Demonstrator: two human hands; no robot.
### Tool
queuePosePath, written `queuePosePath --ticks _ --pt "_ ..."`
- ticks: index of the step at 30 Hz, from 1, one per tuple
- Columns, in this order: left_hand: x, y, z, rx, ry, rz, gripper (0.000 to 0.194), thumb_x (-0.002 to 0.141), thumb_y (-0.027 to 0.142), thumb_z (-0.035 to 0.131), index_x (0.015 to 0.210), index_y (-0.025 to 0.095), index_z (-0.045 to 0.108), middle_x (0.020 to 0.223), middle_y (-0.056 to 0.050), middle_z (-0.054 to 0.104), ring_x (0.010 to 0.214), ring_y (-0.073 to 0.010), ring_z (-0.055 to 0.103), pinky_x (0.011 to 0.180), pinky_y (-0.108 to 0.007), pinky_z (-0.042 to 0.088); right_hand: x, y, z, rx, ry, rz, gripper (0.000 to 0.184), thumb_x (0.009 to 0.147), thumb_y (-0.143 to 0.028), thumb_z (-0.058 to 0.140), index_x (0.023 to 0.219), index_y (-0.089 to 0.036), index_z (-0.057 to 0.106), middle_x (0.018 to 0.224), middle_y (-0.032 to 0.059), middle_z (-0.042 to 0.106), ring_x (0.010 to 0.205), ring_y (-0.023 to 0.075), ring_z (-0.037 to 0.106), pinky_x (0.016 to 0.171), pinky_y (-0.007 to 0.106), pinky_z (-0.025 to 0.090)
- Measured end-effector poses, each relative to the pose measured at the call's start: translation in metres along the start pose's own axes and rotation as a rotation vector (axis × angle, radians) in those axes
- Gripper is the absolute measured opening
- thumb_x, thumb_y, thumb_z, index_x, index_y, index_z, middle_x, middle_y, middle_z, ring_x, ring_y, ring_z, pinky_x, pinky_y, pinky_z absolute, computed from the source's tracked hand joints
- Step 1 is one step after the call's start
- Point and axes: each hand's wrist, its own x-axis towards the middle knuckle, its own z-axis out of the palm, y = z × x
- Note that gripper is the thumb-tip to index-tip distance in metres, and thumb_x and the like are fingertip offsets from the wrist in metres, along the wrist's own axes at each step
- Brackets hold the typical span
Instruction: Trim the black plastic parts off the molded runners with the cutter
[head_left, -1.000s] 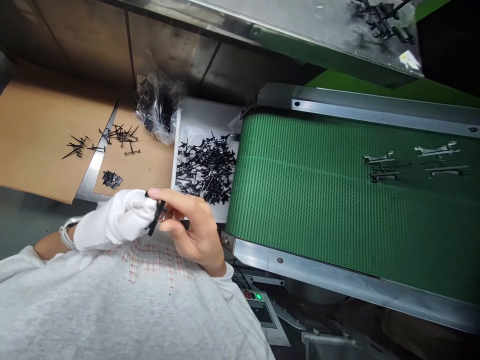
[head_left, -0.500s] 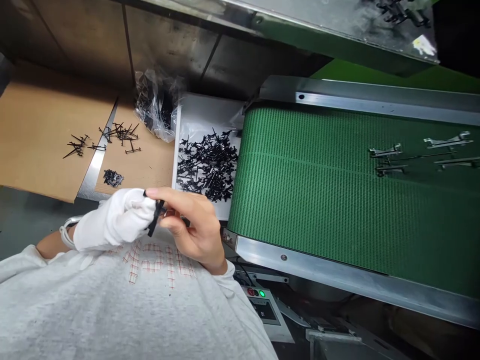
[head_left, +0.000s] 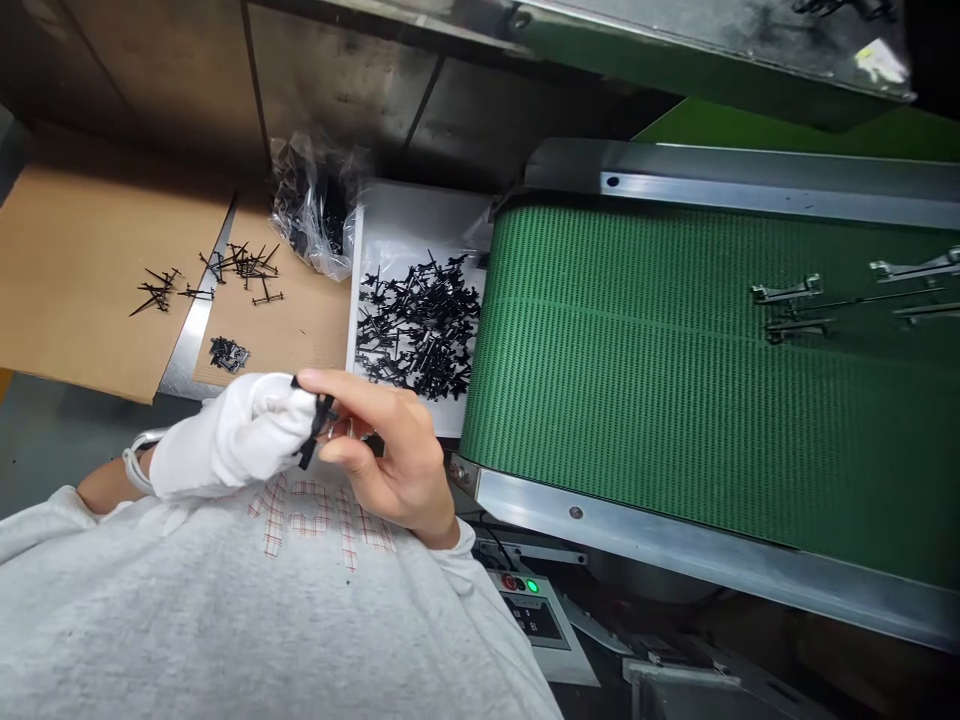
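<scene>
R bare hand (head_left: 390,460) had thumb & index fingers (head_left: 360,395) clamped on a small black plastic part (head_left: 319,430), which sat just off the tip of L gloved hand (head_left: 232,440), above the grey sweatshirt (head_left: 225,610). L glove's fingers were bunched together against the part; couldn't tell if they gripped it. Part's middle hidden by fingers, exact shape unclear. At 12 o'clock from hands, white tray (head_left: 356,300) w/ heap of similar black parts (head_left: 416,325); at 10 o'clock, cardboard sheet (head_left: 90,270) w/ loose black parts (head_left: 240,265); at 2–3 o'clock, green conveyor belt (head_left: 622,370) w/ metal parts (head_left: 787,300), cut off at right edge. Control panel (head_left: 532,610) at 5 o'clock.
</scene>
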Motion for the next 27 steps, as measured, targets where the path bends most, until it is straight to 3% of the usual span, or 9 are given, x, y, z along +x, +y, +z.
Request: queuePosePath --ticks 5,11,15,17,21,24,27 --pt "0.001 0.001 -0.001 -0.032 0.007 0.022 0.031 0.084 0.042 0.044 0.06 0.023 0.04 0.058 0.002 0.045 0.057 -0.0107 0.04 0.05 -0.025 0.037 0.002 0.002 0.0 0.048 0.013 -0.045 0.037 0.108 -0.042 0.042 0.139 -0.025 0.053 0.115 0.0032 0.078 0.075 0.0116 0.073 0.069 0.025 0.065" --pt "0.001 0.007 0.0 -0.096 -0.042 -0.002 0.034 0.085 0.044 0.042 0.058 0.024 0.041 0.056 0.002 0.044 0.054 -0.0107 0.038 0.049 -0.026 0.035 0.004 -0.001 -0.001 0.024 0.061 -0.03 0.032 0.106 -0.04 0.049 0.131 -0.022 0.059 0.102 0.0007 0.079 0.063 0.0094 0.068 0.061 0.023 0.062" --pt "-0.001 0.002 -0.001 -0.074 -0.059 -0.002 0.037 0.088 0.045 0.045 0.059 0.024 0.04 0.055 0.003 0.043 0.054 -0.0112 0.038 0.049 -0.027 0.034 0.003 0.0 0.001 0.04 0.088 -0.054 0.032 0.106 -0.04 0.049 0.131 -0.023 0.06 0.112 0.002 0.079 0.073 0.0107 0.073 0.068 0.023 0.064" --pt "-0.001 -0.002 -0.001 -0.061 -0.068 0.006 0.038 0.089 0.045 0.045 0.058 0.024 0.039 0.055 0.003 0.041 0.054 -0.0113 0.037 0.05 -0.027 0.034 0.003 0.001 0.002 0.048 0.097 -0.071 0.033 0.106 -0.04 0.048 0.131 -0.024 0.061 0.106 0.0014 0.08 0.074 0.011 0.073 0.069 0.024 0.064" --pt "-0.001 -0.003 0.001 -0.065 -0.055 -0.024 0.037 0.086 0.047 0.042 0.057 0.024 0.039 0.054 0.002 0.042 0.053 -0.0118 0.038 0.05 -0.028 0.034 0.003 0.001 0.002 0.048 0.113 -0.043 0.032 0.106 -0.041 0.047 0.13 -0.025 0.062 0.101 0.0008 0.079 0.066 0.0112 0.067 0.062 0.025 0.06" --pt "-0.001 0.002 0.003 -0.09 0.01 -0.072 0.034 0.082 0.046 0.042 0.057 0.025 0.04 0.053 0.002 0.043 0.052 -0.012 0.04 0.049 -0.028 0.035 0.002 0.002 0.004 0.17 0.156 0.04 0.031 0.106 -0.042 0.046 0.125 -0.026 0.066 0.105 0.0017 0.077 0.06 0.0103 0.061 0.052 0.024 0.053" --pt "0.001 0.007 0.003 -0.074 0.095 -0.057 0.031 0.079 0.044 0.043 0.055 0.025 0.036 0.053 0.003 0.04 0.052 -0.0112 0.037 0.048 -0.026 0.035 0.002 0.006 0.01 0.441 0.174 0.108 0.03 0.105 -0.041 0.049 0.121 -0.026 0.069 0.08 -0.0018 0.067 0.049 0.0087 0.043 0.042 0.023 0.039"
